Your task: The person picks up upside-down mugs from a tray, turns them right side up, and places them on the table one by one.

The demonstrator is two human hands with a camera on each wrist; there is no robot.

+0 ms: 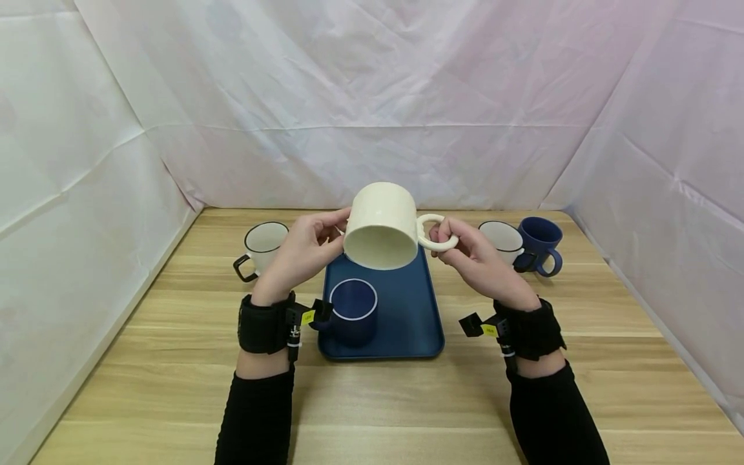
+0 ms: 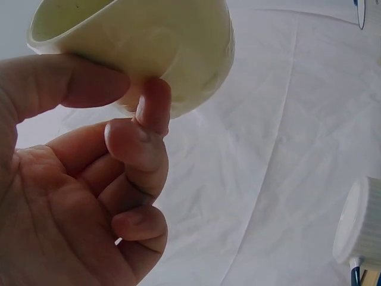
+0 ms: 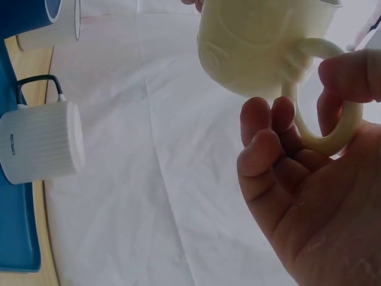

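Observation:
A cream mug (image 1: 382, 226) hangs tilted above a dark blue tray (image 1: 414, 310), its mouth turned down toward me. My left hand (image 1: 336, 234) pinches the mug's rim (image 2: 71, 44) between thumb and forefinger. My right hand (image 1: 444, 236) holds the round handle (image 3: 326, 122), with the thumb on its outer side and curled fingers beneath it. A dark blue mug (image 1: 353, 311) with a pale rim stands upright on the tray's near left part, just below the cream mug.
On the wooden table (image 1: 372, 400), a white mug with black rim and handle (image 1: 264, 247) stands left of the tray. A white mug (image 1: 502, 240) and a dark blue mug (image 1: 541, 244) stand together on the right. White cloth walls close three sides.

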